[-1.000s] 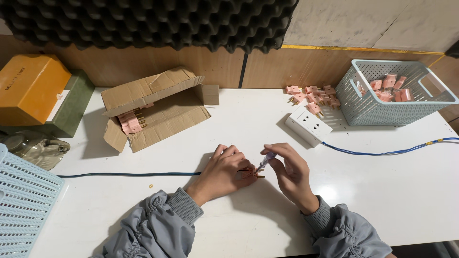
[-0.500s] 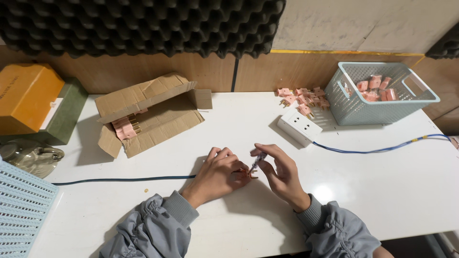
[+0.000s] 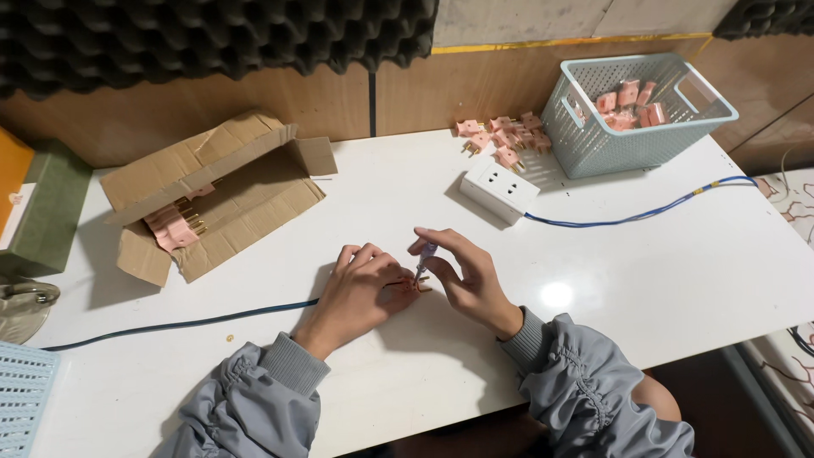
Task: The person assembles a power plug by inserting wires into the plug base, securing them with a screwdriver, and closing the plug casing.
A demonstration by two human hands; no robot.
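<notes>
My left hand [image 3: 356, 288] rests on the white table [image 3: 644, 288], fingers curled over a small pink plug at the end of a dark blue cable [image 3: 178, 324]. The plug is mostly hidden under my fingers. My right hand [image 3: 466, 276] pinches a small screwdriver [image 3: 424, 254] upright, its tip down on the plug between the two hands. Both sleeves are grey.
An open cardboard box [image 3: 212, 199] holding pink plugs lies at the left. A white socket block [image 3: 498, 191] with a blue cable [image 3: 644, 212] sits behind my hands. Loose pink plugs [image 3: 500, 140] lie beside a pale blue basket [image 3: 636, 114] holding more. Another basket corner [image 3: 21, 394] shows at lower left.
The camera view has drifted left and down, so the table contents sit further right in frame. My hands stay together over the plug, with the screwdriver still upright.
</notes>
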